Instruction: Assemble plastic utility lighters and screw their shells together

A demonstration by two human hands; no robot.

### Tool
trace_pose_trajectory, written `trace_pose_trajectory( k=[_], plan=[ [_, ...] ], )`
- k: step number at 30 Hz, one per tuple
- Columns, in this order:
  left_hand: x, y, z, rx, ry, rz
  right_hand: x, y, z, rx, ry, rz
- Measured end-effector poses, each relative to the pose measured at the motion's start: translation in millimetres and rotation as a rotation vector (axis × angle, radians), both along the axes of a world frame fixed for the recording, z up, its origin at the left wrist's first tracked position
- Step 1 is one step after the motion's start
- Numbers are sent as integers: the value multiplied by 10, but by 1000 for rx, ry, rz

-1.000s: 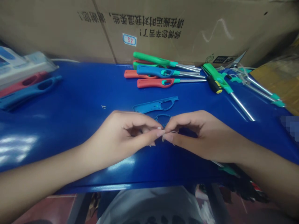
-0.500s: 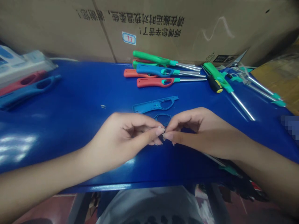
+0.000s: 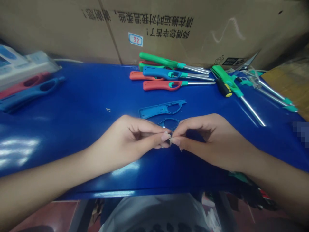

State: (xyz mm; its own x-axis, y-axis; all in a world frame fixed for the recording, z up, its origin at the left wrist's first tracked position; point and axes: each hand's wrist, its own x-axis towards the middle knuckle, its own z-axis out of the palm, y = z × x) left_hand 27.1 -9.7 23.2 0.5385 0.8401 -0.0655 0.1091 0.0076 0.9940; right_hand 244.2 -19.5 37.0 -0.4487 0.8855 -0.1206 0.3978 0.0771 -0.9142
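Observation:
My left hand [image 3: 142,133] and my right hand [image 3: 200,135] meet over the middle of the table, thumbs and forefingers pinched with the tips almost touching. Between the fingertips shows a bit of something tiny and pale, too small to name. Just beyond the hands lies one blue lighter handle half [image 3: 161,109], its hollow side up. A second blue handle half [image 3: 169,122] lies nearer, largely covered by my fingers. A few small screws or pins [image 3: 108,110] rest on the table to the left.
Several long-necked lighters [image 3: 164,85] in green, blue and red lie in a row before a cardboard box [image 3: 156,19]. To the right are a green lighter [image 3: 231,85], a black and yellow screwdriver [image 3: 224,88] and metal lighter tubes [image 3: 272,90]. Red and blue handles [image 3: 31,93] lie left.
The view has shifted slightly. Both hands stay pinched together at nearly the same spot, with the right wrist a little higher and its fingers slightly turned.

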Motion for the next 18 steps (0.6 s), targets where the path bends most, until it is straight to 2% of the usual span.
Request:
trace_pose_trajectory(
  k=[3, 6, 12, 15, 18],
  plan=[
    [-15, -19, -27, 17, -44, 22, 24, 15, -14, -34, 34, -44],
    [-37, -49, -51, 106, -35, 52, 34, 31, -4, -87, 97, -64],
    [-73, -89, -79, 509, 90, 61, 9, 25, 17, -143, 140, -65],
    [-67, -90, -87, 712, 155, 91, 8, -5, 8, -80, 137, -57],
    [-56, -101, -91, 840, 156, 114, 8, -39, 7, 5, 121, -32]
  ],
)
